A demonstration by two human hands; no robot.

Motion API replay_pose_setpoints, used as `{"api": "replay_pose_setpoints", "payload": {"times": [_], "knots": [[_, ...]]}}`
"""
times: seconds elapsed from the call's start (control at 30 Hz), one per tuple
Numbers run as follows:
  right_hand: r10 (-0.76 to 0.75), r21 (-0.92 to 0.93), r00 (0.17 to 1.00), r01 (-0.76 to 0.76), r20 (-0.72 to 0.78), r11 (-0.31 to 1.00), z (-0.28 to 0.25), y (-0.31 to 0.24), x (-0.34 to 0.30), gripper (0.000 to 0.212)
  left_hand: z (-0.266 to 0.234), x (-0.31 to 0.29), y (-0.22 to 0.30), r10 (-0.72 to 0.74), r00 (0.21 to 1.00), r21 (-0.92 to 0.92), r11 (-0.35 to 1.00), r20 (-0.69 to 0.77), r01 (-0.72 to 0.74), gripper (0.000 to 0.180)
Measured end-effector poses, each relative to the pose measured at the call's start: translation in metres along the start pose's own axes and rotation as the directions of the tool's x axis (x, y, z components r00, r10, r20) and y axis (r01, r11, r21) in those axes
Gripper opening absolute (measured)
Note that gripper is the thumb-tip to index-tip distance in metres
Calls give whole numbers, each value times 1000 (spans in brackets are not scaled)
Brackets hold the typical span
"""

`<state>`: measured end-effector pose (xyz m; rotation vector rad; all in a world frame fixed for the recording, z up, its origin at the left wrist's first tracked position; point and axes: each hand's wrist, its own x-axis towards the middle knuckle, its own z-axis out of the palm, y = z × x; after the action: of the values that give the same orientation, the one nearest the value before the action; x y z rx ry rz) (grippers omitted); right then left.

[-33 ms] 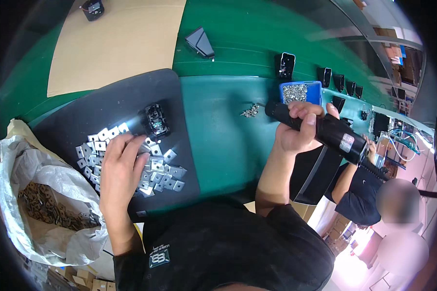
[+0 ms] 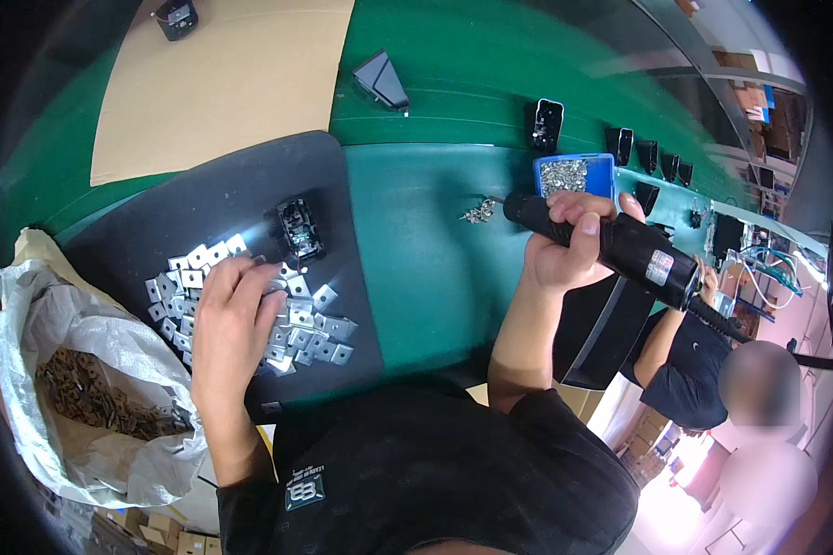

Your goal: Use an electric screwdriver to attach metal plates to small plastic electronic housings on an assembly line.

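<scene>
My left hand [image 2: 234, 319] rests over a pile of small silver metal plates with holes [image 2: 305, 319] on a black mat. Its fingers are bent, and thumb and forefinger tips stand apart with nothing visible between them. Just beyond the fingers lies a black plastic housing [image 2: 300, 229] with its inner parts exposed. A black electric screwdriver [image 2: 634, 248], cord trailing to the right, is gripped in my right hand [image 2: 574, 245]. The bit end points left, close to a small heap of screws [image 2: 478, 211] on the green table.
A blue bin of screws [image 2: 574, 176] stands behind my right hand. Left of the mat [image 2: 329, 171] sits a white sack [image 2: 28, 370] of metal parts. Cardboard [image 2: 222, 83] and several black housings [image 2: 546, 125] lie farther back. Another person's arm [image 2: 657, 347] shows at right.
The screwdriver's rear end and cord have shifted very slightly. Both hands stay almost where they were.
</scene>
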<state>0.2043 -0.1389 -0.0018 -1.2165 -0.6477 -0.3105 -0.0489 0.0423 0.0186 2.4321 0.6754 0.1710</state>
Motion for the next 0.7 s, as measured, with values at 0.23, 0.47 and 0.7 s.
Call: {"api": "replay_pose_setpoints", "payload": {"times": [0.23, 0.47, 0.7], "knots": [[120, 228, 993, -119, 10, 966, 7, -38, 3, 46, -2, -2, 4, -160, 979, -181, 974, -128, 136, 17], [202, 343, 971, -235, 129, 910, 11, -45, -3, 46, 10, 23, 6, -164, 953, -273, 958, -255, 92, 15], [302, 430, 936, -353, 183, 831, 27, -59, -19, 47, 17, 36, 2, 17, 971, -14, 1000, -240, -21, 19]]}}
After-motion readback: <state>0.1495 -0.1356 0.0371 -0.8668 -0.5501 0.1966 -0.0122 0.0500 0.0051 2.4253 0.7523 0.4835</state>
